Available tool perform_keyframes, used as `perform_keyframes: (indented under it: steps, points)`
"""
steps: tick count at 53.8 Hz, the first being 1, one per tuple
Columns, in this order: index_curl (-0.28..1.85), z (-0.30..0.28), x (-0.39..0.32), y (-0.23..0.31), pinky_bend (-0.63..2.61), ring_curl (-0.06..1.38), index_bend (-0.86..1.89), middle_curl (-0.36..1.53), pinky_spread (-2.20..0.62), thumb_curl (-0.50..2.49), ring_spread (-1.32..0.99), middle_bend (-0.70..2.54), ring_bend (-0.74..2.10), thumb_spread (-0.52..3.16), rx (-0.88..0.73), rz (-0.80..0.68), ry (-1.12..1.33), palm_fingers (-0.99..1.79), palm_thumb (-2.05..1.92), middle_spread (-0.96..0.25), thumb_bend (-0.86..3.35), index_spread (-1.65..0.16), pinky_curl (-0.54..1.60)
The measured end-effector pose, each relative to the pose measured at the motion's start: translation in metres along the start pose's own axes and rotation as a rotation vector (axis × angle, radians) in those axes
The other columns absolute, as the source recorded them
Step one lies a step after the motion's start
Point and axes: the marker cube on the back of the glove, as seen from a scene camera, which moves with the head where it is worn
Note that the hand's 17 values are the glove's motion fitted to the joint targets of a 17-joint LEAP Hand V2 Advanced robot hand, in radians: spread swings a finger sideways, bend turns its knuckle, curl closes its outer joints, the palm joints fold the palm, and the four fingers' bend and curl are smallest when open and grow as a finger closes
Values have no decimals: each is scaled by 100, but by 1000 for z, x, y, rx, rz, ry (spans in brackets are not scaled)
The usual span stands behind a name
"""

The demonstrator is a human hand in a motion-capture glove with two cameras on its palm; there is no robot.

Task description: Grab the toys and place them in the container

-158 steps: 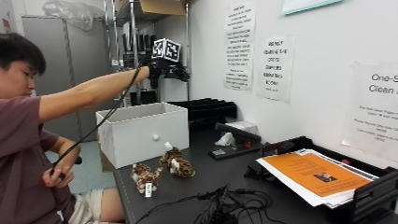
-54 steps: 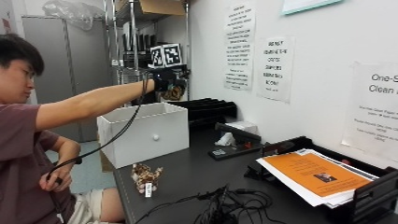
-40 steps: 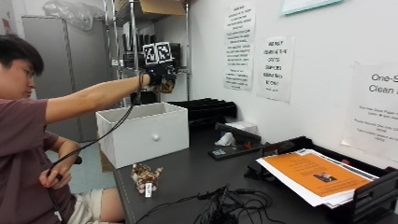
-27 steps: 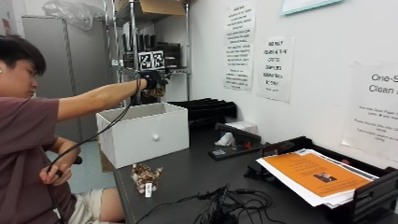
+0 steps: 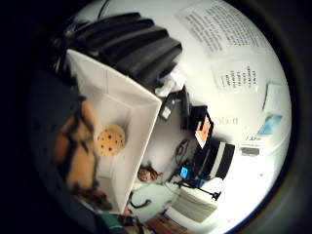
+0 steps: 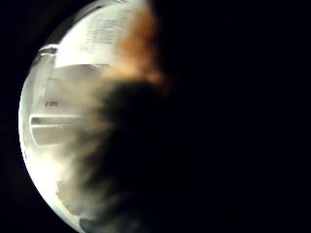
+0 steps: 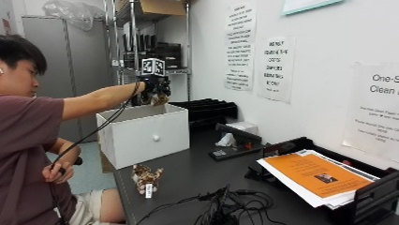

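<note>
The white container [image 7: 144, 135] stands on the dark worktop [image 7: 199, 180], at its end nearest the person. Directly above the container's open top, the gloved right hand [image 7: 153, 90] is held out on a straight arm, fingers curled around a brown-and-black furry toy [image 7: 157, 98] that hangs just over the rim without touching it. From the little-finger side of the palm, that toy [image 5: 78, 151] shows close up as an orange-and-black striped shape over the box, and a round cookie-like toy [image 5: 111, 140] lies on the container's white floor [image 5: 119, 109]. In the thumb-side palm view the held toy [image 6: 141, 53] blocks most of the picture.

A second striped furry toy [image 7: 147, 176] with a white tag lies on the worktop just in front of the container, apart from its front wall. Beyond the container, against the wall, sits a stack of black trays [image 7: 205, 110]. Farther along the worktop from the container lie a tangle of black cables [image 7: 227, 208] and a black tray holding papers with an orange sheet [image 7: 312, 176] on top.
</note>
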Motion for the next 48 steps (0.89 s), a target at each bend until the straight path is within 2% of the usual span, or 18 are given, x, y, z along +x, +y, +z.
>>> perform_keyframes:
  steps: [1, 3, 4, 5, 8, 16, 28, 38, 48]
  points:
    - [106, 2, 0, 1, 100, 72, 62, 83, -27, 124, -41, 93, 109, 53, -50, 7, 3, 36, 55, -26, 11, -30, 49]
    - [103, 5, 1, 4, 104, 73, 50, 80, -25, 122, -40, 85, 108, 63, -115, 10, 5, 16, 52, -26, 10, -29, 51]
    - [98, 6, 1, 4, 109, 71, 36, 76, -21, 118, -37, 73, 100, 71, -127, 3, 0, -15, 43, -24, 6, -28, 53]
    - [95, 6, 0, 5, 113, 71, 29, 74, -18, 116, -34, 65, 96, 76, -128, -8, -7, -29, 41, -23, 5, -27, 54]
    - [82, 6, 0, 9, 115, 64, 10, 65, -12, 108, -27, 46, 78, 89, -124, -36, -27, -43, 34, -17, 1, -26, 49]
    - [57, -8, 9, 18, 106, 52, 1, 54, -2, 90, -15, 23, 55, 113, -48, 3, -95, -36, 25, -6, -2, -22, 44]
    - [38, -45, 72, 60, 93, 46, 3, 47, 2, 69, -7, 16, 45, 129, -72, 129, 30, -27, 18, -4, -1, -20, 38]
    - [29, -60, 164, 143, 88, 44, 5, 43, 3, 59, -5, 15, 40, 134, -21, 273, 26, -24, 17, -3, -1, -20, 36]
    - [24, -42, 242, 239, 80, 45, 9, 40, 3, 52, -6, 17, 47, 137, 27, 351, 74, -14, 19, -4, -1, -21, 34]
